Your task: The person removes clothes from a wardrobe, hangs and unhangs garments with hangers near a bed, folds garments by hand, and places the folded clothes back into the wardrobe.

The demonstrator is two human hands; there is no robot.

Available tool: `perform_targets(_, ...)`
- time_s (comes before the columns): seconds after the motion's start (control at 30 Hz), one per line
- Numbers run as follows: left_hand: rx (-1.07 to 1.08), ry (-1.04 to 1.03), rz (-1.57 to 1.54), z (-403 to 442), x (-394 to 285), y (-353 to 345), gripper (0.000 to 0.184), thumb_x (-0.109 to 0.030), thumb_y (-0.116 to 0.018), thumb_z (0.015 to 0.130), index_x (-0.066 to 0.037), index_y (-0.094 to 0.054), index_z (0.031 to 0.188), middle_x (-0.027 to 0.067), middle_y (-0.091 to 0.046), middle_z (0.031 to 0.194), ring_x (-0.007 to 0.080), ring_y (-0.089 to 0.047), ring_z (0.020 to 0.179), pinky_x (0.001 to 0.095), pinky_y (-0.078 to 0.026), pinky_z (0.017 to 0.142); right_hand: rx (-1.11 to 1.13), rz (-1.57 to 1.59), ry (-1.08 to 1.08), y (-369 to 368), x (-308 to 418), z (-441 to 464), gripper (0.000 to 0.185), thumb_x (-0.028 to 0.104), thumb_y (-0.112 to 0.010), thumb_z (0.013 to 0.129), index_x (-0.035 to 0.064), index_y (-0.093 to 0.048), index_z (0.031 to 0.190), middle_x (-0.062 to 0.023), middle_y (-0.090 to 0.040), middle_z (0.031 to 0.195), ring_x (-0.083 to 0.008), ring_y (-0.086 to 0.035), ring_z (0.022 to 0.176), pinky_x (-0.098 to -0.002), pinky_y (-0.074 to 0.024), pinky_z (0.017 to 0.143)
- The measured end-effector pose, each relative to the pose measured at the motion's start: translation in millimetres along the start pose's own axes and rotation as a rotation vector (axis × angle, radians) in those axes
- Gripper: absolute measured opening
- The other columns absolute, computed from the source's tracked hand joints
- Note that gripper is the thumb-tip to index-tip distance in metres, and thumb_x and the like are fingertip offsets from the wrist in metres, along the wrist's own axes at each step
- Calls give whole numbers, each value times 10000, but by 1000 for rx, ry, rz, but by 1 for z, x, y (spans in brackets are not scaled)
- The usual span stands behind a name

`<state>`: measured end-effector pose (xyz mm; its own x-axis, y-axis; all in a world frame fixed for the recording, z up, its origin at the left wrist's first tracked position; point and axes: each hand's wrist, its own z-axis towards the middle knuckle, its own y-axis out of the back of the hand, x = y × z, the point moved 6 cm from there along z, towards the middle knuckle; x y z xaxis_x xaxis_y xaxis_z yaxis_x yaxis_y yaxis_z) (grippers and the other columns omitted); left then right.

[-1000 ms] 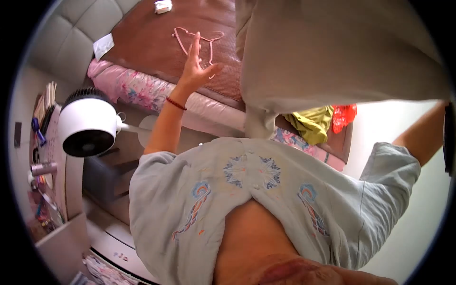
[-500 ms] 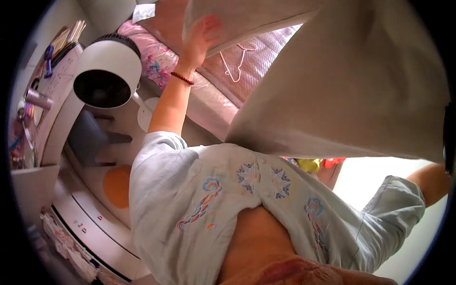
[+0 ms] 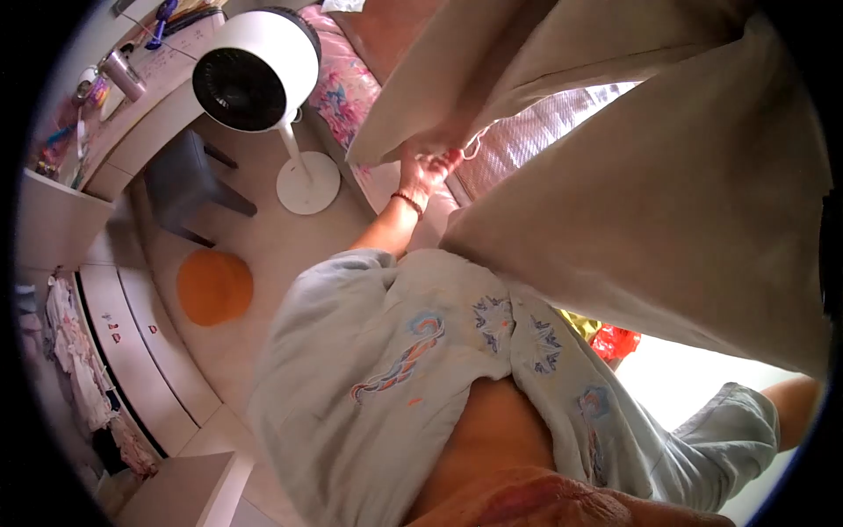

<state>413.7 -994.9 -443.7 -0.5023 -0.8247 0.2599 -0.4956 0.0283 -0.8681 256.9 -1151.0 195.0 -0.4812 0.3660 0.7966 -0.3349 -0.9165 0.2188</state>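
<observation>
A large beige cloth (image 3: 650, 202) is spread in folds across the upper right, above the bed (image 3: 544, 132), and much of the bed is covered from sight by it. At the cloth's near left edge, the left hand (image 3: 427, 167) is seen with its fingers partly curled and the palm side turned up. The edge is met by the fingers, but whether it is gripped cannot be told. A bracelet (image 3: 409, 205) is worn on that wrist. Just beyond the fingertips, part of a hanger (image 3: 475, 144) is glimpsed on the bed. The right arm (image 3: 795, 408) is stretched out to the right, and its hand is cut off from view, so its state cannot be told. Below the cloth, a yellow cloth (image 3: 580, 324) and a red bag (image 3: 616, 342) are partly shown side by side. To the left, a white fan (image 3: 263, 66) is stood on the floor (image 3: 263, 237) by the bed, with a grey stool (image 3: 183, 180) and an orange mat (image 3: 215, 288) placed near it. A metal cup (image 3: 123, 75) is set on the desk (image 3: 167, 66).
</observation>
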Motion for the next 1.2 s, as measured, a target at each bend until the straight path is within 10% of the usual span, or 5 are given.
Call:
perform_targets(0.3, 127, -239, 206, -2, -52, 77, 484, -330, -545, 844, -13, -458, 1199, 197, -527, 1138, 355, -475, 1115, 480, -410, 935, -33, -78, 27, 66, 67, -37, 683, 56, -547, 633, -79, -373, 1279, -208, -492, 1152, -280, -532, 1010, -352, -429, 922)
perform_targets(0.53, -91, -906, 2649, -135, -89, 120, 389, -274, -532, 847, -62, -538, 1173, 140, -549, 1214, 294, -519, 1110, 397, -422, 934, 59, -32, -30, 106, 54, -52, 712, 68, -548, 624, -83, -356, 1293, -226, -476, 1198, -297, -529, 1055, -354, -420, 957)
perform_targets(0.73, -330, -112, 2374, -244, -131, 232, 452, -268, -609, 790, -38, -542, 1174, 123, -591, 1174, 258, -589, 1012, 379, -468, 845, 252, 178, -171, 87, -58, -28, 738, 79, -549, 616, -87, -341, 1304, -240, -462, 1238, -310, -526, 1094, -356, -412, 987)
perform_targets(0.93, -699, -1019, 1909, -367, -126, 110, 341, -147, -613, 784, -24, -569, 1099, 122, -634, 997, 231, -620, 880, 348, -487, 741, 447, 409, -286, 18, -122, -41, 749, 77, -560, 595, -126, -343, 1282, -275, -471, 1218, -341, -526, 1107, -383, -402, 1006)
perform_targets(1.2, -180, -963, 333, -395, -118, -54, 240, -112, -571, 847, -102, -573, 1087, 42, -621, 1035, 213, -581, 978, 349, -471, 822, 500, 553, -308, -58, -174, -87, 746, -18, -526, 538, -149, -382, 1257, -285, -505, 1203, -352, -536, 1107, -408, -390, 1008)
